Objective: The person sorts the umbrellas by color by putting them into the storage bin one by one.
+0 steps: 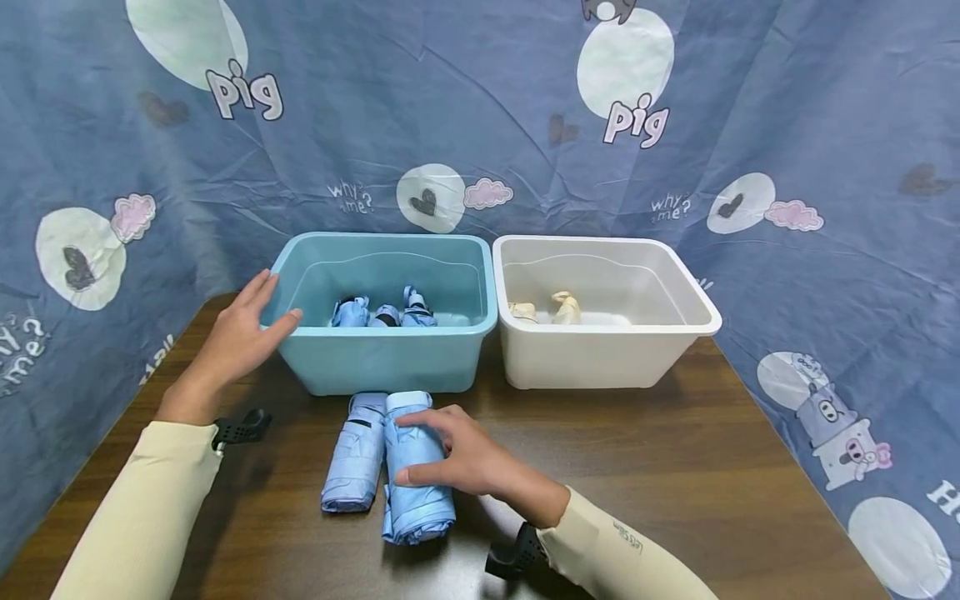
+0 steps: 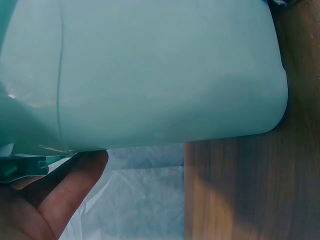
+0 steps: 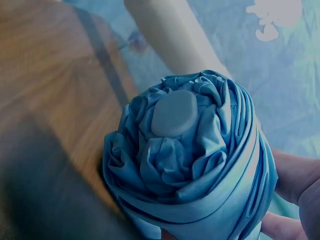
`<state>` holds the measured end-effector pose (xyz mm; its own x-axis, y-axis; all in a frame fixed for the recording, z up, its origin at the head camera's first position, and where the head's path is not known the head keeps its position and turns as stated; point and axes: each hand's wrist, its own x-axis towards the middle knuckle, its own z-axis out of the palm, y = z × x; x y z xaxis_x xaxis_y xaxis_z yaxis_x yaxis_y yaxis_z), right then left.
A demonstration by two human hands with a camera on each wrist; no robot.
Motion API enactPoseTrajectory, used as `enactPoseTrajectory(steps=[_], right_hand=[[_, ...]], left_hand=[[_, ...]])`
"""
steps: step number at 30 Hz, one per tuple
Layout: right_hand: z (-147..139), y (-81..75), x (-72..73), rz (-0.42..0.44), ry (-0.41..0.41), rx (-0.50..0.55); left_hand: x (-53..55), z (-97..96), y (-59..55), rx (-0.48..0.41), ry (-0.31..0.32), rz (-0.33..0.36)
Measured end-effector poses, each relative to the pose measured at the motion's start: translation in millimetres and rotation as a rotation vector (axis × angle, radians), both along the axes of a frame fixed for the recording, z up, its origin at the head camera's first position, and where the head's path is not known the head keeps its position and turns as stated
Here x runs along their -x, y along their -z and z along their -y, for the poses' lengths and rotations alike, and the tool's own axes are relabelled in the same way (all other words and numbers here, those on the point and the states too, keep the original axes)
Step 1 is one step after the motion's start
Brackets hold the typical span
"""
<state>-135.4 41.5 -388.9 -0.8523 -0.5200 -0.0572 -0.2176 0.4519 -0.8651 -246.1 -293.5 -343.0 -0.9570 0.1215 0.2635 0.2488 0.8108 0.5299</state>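
Observation:
Two folded light-blue umbrellas lie side by side on the table, in front of the teal bin (image 1: 382, 362). Over the right-hand umbrella (image 1: 416, 517), my right hand (image 1: 472, 454) has its thumb and fingers curled round the sides. The right wrist view looks at this umbrella's gathered end (image 3: 175, 150) with its pale round cap. Just left of it lies the other umbrella (image 1: 354, 467), untouched. My left hand (image 1: 236, 337) rests at the teal bin's left rim, fingers fairly straight; the left wrist view shows a finger (image 2: 80, 185) against the bin's side.
Inside the teal bin lie several blue folded umbrellas (image 1: 386, 317). A white bin (image 1: 585, 358) stands close to its right, with cream-coloured items (image 1: 567, 308) inside. Behind the wooden table (image 1: 637, 450) hangs a blue printed cloth (image 1: 525, 83).

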Motion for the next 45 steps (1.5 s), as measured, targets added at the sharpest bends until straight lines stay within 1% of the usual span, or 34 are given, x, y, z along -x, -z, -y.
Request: enactPoseTrajectory(steps=[2,5,9,12,15,19,23,26,29,31,34,37,41,45], right_hand=[[-5,-10.0,-4.0,0.009,-0.018,0.01],[-12,-27.6,-10.0,-0.004,-0.048,0.018],[-23,-57.2,-17.6,-0.016,-0.089,0.004],[-32,-79.9,-20.7,-0.036,-0.119,-0.013],[-38,-101.0,-20.1,-0.063,-0.135,-0.02],[-43,-126.6,-10.2,-0.128,-0.137,-0.009],[-46,-152.0,10.4,-0.139,-0.109,0.041],[-46,-169.6,30.9,-0.118,-0.04,0.05],[-45,-181.0,54.6,-0.135,0.037,0.034],[-42,-184.2,70.7,-0.13,0.074,0.039],[-37,-184.0,94.8,-0.133,0.121,0.022],[-32,-180.0,115.9,-0.109,0.173,0.01],[-27,-170.0,141.3,-0.059,0.229,0.016],[-21,-157.1,163.3,-0.039,0.254,-0.009]], left_hand=[[-0.3,0.6,-1.0,0.003,-0.002,0.001],[0.1,1.1,-1.7,0.008,-0.004,0.001],[0.8,1.0,-2.7,0.012,-0.004,-0.003],[0.7,0.9,-3.6,0.013,-0.005,-0.002],[0.2,0.9,-3.9,0.012,-0.005,0.006],[-0.5,0.9,-2.8,0.005,0.0,0.016],[-2.0,-0.4,-2.4,-0.004,-0.007,0.021],[-2.8,-1.6,-2.9,-0.002,-0.011,0.019],[-2.9,-2.2,-3.1,0.0,-0.008,0.012],[-3.1,-1.8,-2.8,0.001,-0.009,0.009],[-3.4,-0.4,-1.7,0.001,-0.015,0.008],[-3.3,0.4,-0.6,0.005,-0.013,0.02],[-2.2,0.7,0.3,0.002,0.008,0.017],[-1.4,1.4,0.7,-0.005,0.014,0.002]])
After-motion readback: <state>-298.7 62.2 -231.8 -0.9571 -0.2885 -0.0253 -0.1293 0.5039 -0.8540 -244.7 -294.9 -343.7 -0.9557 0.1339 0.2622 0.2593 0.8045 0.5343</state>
